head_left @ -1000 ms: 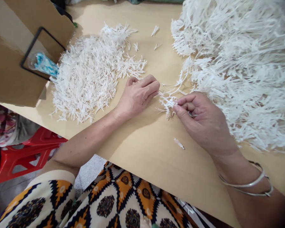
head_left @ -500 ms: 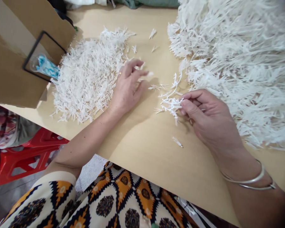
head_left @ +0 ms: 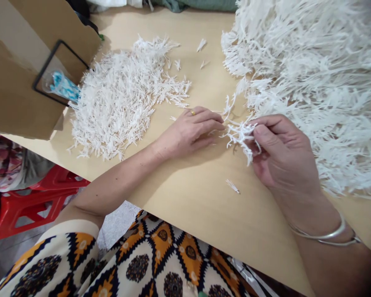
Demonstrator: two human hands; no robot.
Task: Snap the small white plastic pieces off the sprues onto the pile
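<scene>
My right hand [head_left: 281, 148] pinches a white branched plastic sprig [head_left: 241, 134] between thumb and index finger, its thin twigs spreading to the left. My left hand [head_left: 199, 128] rests low over the table, palm down. Its fingers are stretched out, with the tips close to the sprig's twigs. Small loose white bits lie at and partly under those fingers, mostly hidden. Left of this hand is a heap of small white forked plastic pieces [head_left: 120, 99]. On the right spreads a larger pile of long white branched plastic strands [head_left: 312, 82].
A cardboard box [head_left: 24, 103] stands at the left, with a black wire frame [head_left: 51, 60] and a clear cup of blue-and-white items [head_left: 62, 86] against it. One loose forked piece [head_left: 233, 186] lies near the table's front edge. A red stool [head_left: 31, 206] is below left.
My left hand has moved right and nearer to me, away from the heap, uncovering pieces at its right edge. My right hand, with the sprig, has shifted slightly right.
</scene>
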